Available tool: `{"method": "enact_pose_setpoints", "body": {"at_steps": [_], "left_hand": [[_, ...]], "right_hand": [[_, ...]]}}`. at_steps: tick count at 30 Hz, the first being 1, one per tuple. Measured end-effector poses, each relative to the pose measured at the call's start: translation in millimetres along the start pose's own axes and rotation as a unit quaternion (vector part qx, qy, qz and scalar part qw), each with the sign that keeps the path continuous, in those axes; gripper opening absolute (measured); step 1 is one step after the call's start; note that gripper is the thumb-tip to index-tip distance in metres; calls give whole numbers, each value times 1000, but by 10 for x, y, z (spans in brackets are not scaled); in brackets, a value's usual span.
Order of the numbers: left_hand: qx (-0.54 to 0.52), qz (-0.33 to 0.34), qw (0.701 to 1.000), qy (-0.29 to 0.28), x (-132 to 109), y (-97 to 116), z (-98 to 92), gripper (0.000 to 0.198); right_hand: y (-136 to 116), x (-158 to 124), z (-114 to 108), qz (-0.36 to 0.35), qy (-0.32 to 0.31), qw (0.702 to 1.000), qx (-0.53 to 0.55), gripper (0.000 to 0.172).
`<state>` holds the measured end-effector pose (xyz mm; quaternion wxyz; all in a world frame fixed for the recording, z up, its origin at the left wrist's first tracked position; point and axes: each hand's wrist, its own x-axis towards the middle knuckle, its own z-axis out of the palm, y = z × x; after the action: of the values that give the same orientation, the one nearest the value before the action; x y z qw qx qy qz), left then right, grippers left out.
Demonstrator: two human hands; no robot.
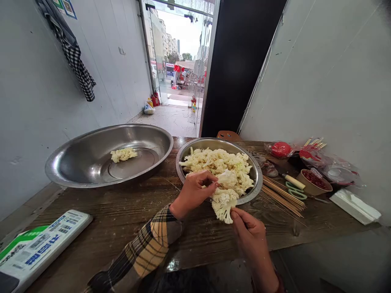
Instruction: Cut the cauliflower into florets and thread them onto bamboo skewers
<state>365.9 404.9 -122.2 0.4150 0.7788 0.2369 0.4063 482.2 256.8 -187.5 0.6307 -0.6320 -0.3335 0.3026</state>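
Note:
Over the near rim of a steel bowl (pixel 180 159) heaped with cauliflower florets (pixel 214 160), both hands are at work. My right hand (pixel 251 232) pinches the stem end of a flat, branching cauliflower piece (pixel 224 203) between thumb and fingers. My left hand (pixel 197 191) is closed in a pinch at the edge of a pale cauliflower floret (pixel 227 178), just above that piece. Whether a skewer is in the left fingers cannot be made out. To the left, a wide steel basin (pixel 91 167) holds one small row of cauliflower (pixel 124 154).
Bamboo skewers (pixel 282 197) lie right of the bowl, beside green-handled scissors (pixel 295 190) and a wooden-handled knife (pixel 293 181). Farther right are a paper bowl of red contents (pixel 314 181) and a tissue pack (pixel 356 206). A white printed box (pixel 45 244) sits front left.

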Motion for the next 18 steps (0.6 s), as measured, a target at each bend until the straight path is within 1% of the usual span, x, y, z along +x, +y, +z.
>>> {"method": "enact_pose_setpoints", "body": {"at_steps": [4, 8, 10, 12, 15, 18], "left_hand": [[-6, 4, 1000, -24, -1, 34, -27, 13], [-23, 11, 996, -81, -14, 51, -31, 11], [-33, 0, 995, -96, -16, 47, -26, 12], [-54, -25, 993, -99, -11, 39, -25, 12], [-110, -61, 988, -88, 2, 44, -41, 15], [-173, -78, 979, -77, 9, 87, -79, 25]], "right_hand": [[2, 9, 4, -19, 5, 1000, -11, 34], [-29, 24, 35, -31, 10, 999, -7, 33], [-23, 40, 68, -29, 8, 999, 16, 33], [-7, 59, 111, -18, 6, 998, 57, 35], [0, 84, 170, 8, 0, 994, 113, 39], [-25, 91, 191, 8, -2, 993, 120, 38]]}}
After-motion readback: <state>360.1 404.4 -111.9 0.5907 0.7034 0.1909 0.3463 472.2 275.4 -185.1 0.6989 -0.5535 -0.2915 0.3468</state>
